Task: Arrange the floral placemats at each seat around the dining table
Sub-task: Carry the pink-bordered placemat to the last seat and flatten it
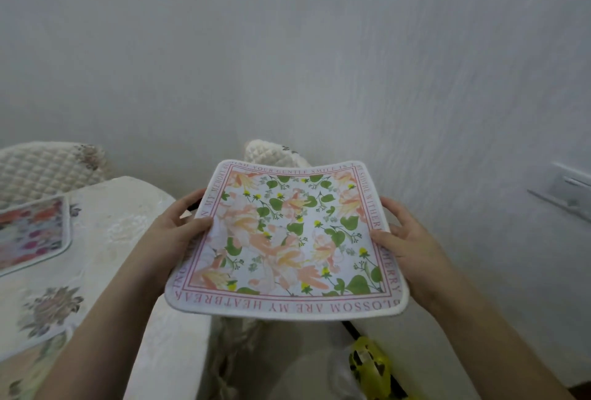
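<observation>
To the left of the left hand (174, 228), one placemat (30, 233) already lies flat on the surface (128, 227), which is covered by a cream embroidered cloth. Beyond it stands a quilted chair back (44, 166). The left hand grips the left edge of a second placemat (287, 239), thumb on top and fingers underneath. This mat hangs in the air between the two hands, off the surface's corner, sagging slightly in the middle. A second chair back (271, 151) peeks out just beyond it. The right hand (406, 239) grips the mat's right edge the same way.

The step in hand looks like carrying this mat to a seat. The next move probably calls for swinging it left over the surface, lowering it flat and squaring it to the edge.

Counted: two placemats, two chair backs, two hands.
</observation>
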Demonstrator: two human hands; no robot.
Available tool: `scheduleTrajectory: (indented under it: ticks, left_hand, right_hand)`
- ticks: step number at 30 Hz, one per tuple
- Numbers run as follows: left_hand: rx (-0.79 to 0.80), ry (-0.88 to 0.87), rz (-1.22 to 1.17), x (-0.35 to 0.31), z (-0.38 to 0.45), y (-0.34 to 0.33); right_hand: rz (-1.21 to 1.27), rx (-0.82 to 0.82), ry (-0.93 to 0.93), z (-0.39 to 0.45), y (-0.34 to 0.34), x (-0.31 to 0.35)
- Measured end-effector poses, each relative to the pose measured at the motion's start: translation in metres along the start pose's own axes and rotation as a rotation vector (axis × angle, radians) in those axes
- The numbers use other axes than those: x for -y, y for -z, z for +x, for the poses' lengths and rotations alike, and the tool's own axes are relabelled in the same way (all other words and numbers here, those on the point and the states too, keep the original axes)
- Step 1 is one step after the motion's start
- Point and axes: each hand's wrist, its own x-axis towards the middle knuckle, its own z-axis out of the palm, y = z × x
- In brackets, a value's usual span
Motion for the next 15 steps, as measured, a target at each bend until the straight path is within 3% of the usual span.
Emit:
scheduleTrajectory:
  ticks: [15]
  left_hand:
    - [-0.36,0.022,0.01,0.014,0.096,-0.042]
  right_hand:
    - [0.016,0.302,-0.05,0.203,0.017,0.018]
